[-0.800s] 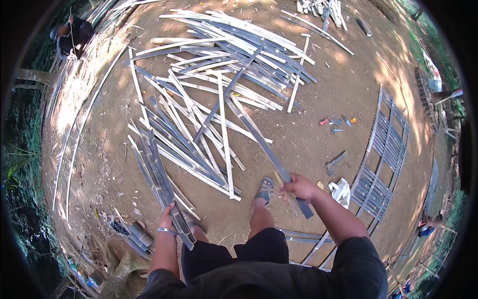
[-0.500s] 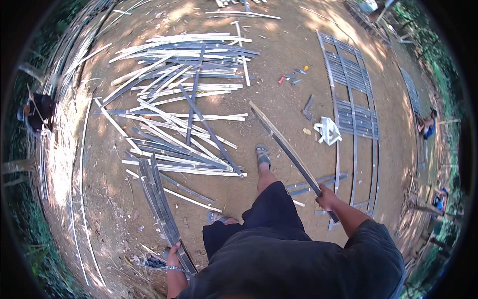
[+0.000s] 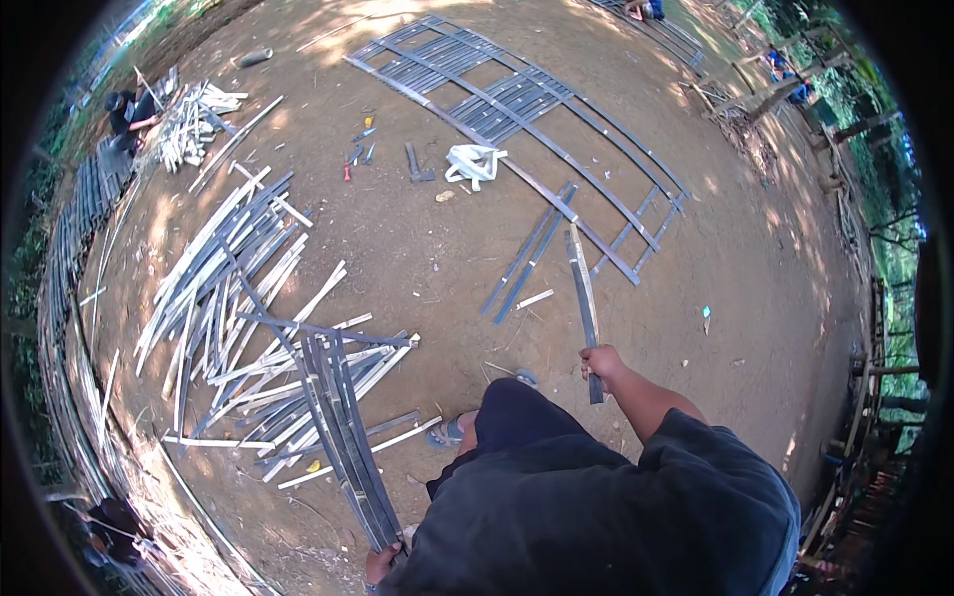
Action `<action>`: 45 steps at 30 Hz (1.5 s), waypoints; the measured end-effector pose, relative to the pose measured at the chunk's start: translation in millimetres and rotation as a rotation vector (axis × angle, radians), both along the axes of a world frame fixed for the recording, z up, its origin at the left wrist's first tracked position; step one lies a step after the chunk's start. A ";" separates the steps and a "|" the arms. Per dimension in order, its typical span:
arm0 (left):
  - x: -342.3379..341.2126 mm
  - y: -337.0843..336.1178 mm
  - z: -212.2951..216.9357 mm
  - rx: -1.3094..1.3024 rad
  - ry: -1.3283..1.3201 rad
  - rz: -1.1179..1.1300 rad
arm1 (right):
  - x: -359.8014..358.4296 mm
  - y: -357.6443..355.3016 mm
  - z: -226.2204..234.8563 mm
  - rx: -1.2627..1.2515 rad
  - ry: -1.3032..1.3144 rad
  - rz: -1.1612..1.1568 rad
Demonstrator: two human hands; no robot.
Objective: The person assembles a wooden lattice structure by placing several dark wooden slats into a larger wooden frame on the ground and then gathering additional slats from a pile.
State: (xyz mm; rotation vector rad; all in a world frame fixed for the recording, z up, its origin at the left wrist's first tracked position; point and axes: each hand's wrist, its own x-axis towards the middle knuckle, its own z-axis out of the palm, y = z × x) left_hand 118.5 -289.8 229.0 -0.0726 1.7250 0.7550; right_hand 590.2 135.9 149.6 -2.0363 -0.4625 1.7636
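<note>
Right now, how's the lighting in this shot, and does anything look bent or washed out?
Head view: dappled sunlight on the dirt ground, nearly washed out at lower left; fisheye curvature bows the slatted frame; black vignette around the rim. Also head view: bundled dark strips look fairly clear.

A head-worn fisheye camera looked steeply down from just above the dark shirt [image 3: 596, 507], which stood nearest, at the lower edge; its wide view took in the left hand [image 3: 382, 563], right hand [image 3: 600, 363] and dirt ground [image 3: 745, 328], reaching greenery [image 3: 863, 79] at the rim.
</note>
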 end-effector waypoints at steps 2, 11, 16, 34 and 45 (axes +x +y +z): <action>6.1 56.1 26.4 -0.037 0.020 -0.159 | 35.0 -21.3 6.5 0.000 -0.027 -0.073; 97.5 212.9 -8.3 0.218 -0.198 -0.453 | 229.3 -149.6 22.2 0.098 -0.663 0.432; 157.1 282.7 12.7 0.212 -0.155 -0.641 | 270.0 -214.4 45.7 -0.042 -0.680 0.461; 41.6 468.4 7.5 0.229 -0.205 -0.996 | 131.9 -15.1 -21.4 -0.038 -0.312 -0.194; 4.8 624.5 -31.3 0.197 -0.118 -1.199 | 62.9 25.3 43.5 -0.109 -0.492 -0.072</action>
